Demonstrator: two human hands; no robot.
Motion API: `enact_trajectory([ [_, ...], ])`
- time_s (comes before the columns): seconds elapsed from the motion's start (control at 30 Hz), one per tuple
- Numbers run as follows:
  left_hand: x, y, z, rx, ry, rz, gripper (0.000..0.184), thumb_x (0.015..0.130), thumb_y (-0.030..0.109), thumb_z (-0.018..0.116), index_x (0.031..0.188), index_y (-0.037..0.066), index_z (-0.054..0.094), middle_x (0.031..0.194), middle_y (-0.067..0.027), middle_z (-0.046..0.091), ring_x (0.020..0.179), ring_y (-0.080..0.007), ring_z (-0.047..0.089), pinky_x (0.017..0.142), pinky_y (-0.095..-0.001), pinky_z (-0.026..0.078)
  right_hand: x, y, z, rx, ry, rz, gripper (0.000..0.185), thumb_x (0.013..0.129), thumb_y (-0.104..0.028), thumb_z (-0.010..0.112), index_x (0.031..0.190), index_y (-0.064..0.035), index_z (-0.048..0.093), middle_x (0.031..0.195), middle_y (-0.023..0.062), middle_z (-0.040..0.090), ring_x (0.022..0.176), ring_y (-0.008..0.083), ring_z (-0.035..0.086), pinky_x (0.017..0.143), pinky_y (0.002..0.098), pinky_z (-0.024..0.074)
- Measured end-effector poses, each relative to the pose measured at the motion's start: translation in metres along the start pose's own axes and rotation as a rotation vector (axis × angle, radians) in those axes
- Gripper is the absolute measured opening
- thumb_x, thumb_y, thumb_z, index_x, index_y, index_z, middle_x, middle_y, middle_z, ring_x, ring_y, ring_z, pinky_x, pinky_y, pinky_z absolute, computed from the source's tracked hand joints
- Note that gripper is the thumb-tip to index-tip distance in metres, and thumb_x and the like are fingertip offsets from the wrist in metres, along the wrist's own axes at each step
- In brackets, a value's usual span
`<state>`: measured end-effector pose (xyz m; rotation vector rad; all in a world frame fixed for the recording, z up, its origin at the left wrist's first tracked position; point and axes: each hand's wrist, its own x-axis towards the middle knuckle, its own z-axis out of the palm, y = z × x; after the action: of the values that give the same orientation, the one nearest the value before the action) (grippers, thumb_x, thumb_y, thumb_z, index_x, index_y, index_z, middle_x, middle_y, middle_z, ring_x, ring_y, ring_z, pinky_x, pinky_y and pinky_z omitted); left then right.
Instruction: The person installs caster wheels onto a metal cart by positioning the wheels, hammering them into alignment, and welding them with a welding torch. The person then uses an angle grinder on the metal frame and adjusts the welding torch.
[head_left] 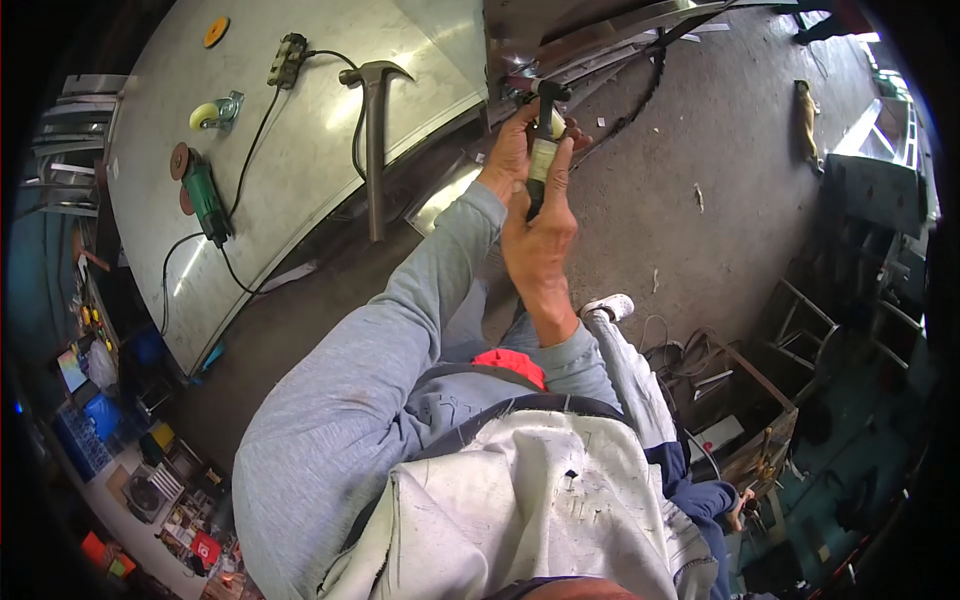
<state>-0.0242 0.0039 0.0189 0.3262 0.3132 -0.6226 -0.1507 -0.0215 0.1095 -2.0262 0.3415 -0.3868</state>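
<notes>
My right hand (540,240) is closed round the lower body of a dark hand tool (541,168) with a pale label; its exact kind is unclear. The thumb and a finger lie along its sides. My left hand (508,158) wraps behind the tool's upper part, fingertips showing on the far side. A pale rounded piece (557,125) shows between the left fingers, partly hidden by the tool. The tool's black head points away from me. To the left, a claw hammer (376,150) lies on the metal table (320,150), its handle overhanging the edge.
On the table are a green angle grinder (205,200), a caster wheel (212,112), a yellow disc (215,31) and a socket block (288,60) with cords. Metal lengths (610,40) lie ahead. A wooden crate (770,440) and another person's hand (741,510) are at right.
</notes>
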Motion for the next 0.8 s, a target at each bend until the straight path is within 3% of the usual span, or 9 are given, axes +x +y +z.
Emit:
enact_trajectory([
  [0.17, 0.010, -0.002, -0.018, -0.057, -0.073, 0.009, 0.042, 0.103, 0.038, 0.064, 0.108, -0.004, 0.064, 0.099, -0.0238, 0.070, 0.090, -0.0427, 0.075, 0.095, -0.0592, 0.063, -0.006, -0.008, 0.016, -0.025, 0.062, -0.105, 0.083, 0.092, 0.002, 0.058, 0.167, -0.0017, 0.023, 0.107, 0.0323, 0.066, 0.089, 0.0478, 0.069, 0.076, 0.0479, 0.0574],
  [0.3, 0.008, -0.004, -0.019, -0.087, -0.087, 0.004, 0.044, 0.104, 0.039, 0.063, 0.111, -0.004, 0.064, 0.100, -0.0257, 0.069, 0.090, -0.0430, 0.075, 0.093, -0.0584, 0.064, -0.007, -0.011, 0.016, 0.026, 0.043, -0.083, 0.081, 0.093, 0.003, 0.056, 0.167, -0.0018, 0.023, 0.136, 0.0348, 0.063, 0.107, 0.0412, 0.074, 0.085, 0.0413, 0.0599],
  [0.37, 0.008, -0.004, -0.017, -0.063, -0.078, -0.017, 0.043, 0.103, 0.038, 0.063, 0.112, -0.004, 0.064, 0.099, -0.0243, 0.070, 0.090, -0.0418, 0.075, 0.092, -0.0566, 0.064, -0.008, -0.004, 0.016, 0.121, 0.032, -0.042, 0.084, 0.092, 0.006, 0.056, 0.168, -0.0029, 0.022, 0.138, 0.0335, 0.063, 0.103, 0.0336, 0.075, 0.082, 0.0374, 0.0596],
  [0.53, 0.004, 0.001, -0.010, -0.005, -0.044, -0.057, 0.040, 0.103, 0.036, 0.063, 0.114, -0.003, 0.065, 0.098, -0.0209, 0.072, 0.090, -0.0388, 0.076, 0.091, -0.0524, 0.065, -0.002, -0.004, 0.008, 0.274, 0.006, 0.198, 0.086, 0.095, 0.006, 0.061, 0.170, -0.0081, 0.021, 0.112, 0.0185, 0.075, 0.076, 0.0120, 0.064, 0.065, 0.0264, 0.0533],
  [0.57, 0.001, 0.002, -0.005, 0.037, -0.033, -0.040, 0.039, 0.102, 0.035, 0.063, 0.114, -0.002, 0.066, 0.096, -0.0195, 0.073, 0.090, -0.0380, 0.076, 0.091, -0.0508, 0.065, 0.000, -0.005, 0.009, 0.265, 0.048, 0.133, 0.083, 0.093, 0.007, 0.058, 0.168, -0.0040, 0.024, 0.091, 0.0178, 0.073, 0.069, 0.0170, 0.064, 0.067, 0.0293, 0.0526],
  [0.67, 0.000, 0.001, -0.006, 0.021, -0.046, -0.042, 0.039, 0.100, 0.035, 0.067, 0.115, -0.001, 0.066, 0.098, -0.0179, 0.073, 0.092, -0.0366, 0.076, 0.091, -0.0486, 0.064, 0.002, -0.010, 0.005, 0.125, 0.060, 0.053, 0.083, 0.094, 0.006, 0.058, 0.168, -0.0053, 0.023, 0.093, 0.0150, 0.075, 0.069, 0.0145, 0.062, 0.067, 0.0291, 0.0527],
  [0.7, 0.005, -0.001, -0.013, -0.008, -0.060, -0.050, 0.039, 0.099, 0.034, 0.069, 0.116, -0.001, 0.065, 0.099, -0.0179, 0.073, 0.093, -0.0363, 0.075, 0.091, -0.0482, 0.064, 0.002, -0.002, 0.008, 0.270, 0.041, 0.132, 0.083, 0.094, 0.005, 0.058, 0.168, -0.0056, 0.023, 0.098, 0.0143, 0.075, 0.072, 0.0139, 0.062, 0.067, 0.0293, 0.0529],
  [0.77, 0.022, -0.007, -0.039, -0.310, -0.052, -0.146, 0.038, 0.096, 0.030, 0.075, 0.117, 0.001, 0.064, 0.104, -0.0157, 0.072, 0.098, -0.0346, 0.073, 0.092, -0.0507, 0.062, 0.002, 0.008, 0.006, 0.343, 0.072, 0.142, 0.082, 0.096, 0.006, 0.059, 0.169, -0.0094, 0.024, 0.089, 0.0075, 0.068, 0.065, 0.0097, 0.058, 0.060, 0.0269, 0.0493],
  [0.8, 0.007, 0.000, -0.015, -0.054, -0.033, -0.059, 0.037, 0.096, 0.028, 0.076, 0.116, 0.001, 0.063, 0.105, -0.0147, 0.072, 0.099, -0.0344, 0.072, 0.093, -0.0518, 0.061, 0.003, 0.009, 0.003, 0.342, 0.091, 0.133, 0.081, 0.098, 0.006, 0.059, 0.169, -0.0112, 0.025, 0.085, 0.0041, 0.065, 0.062, 0.0076, 0.055, 0.056, 0.0257, 0.0475],
])
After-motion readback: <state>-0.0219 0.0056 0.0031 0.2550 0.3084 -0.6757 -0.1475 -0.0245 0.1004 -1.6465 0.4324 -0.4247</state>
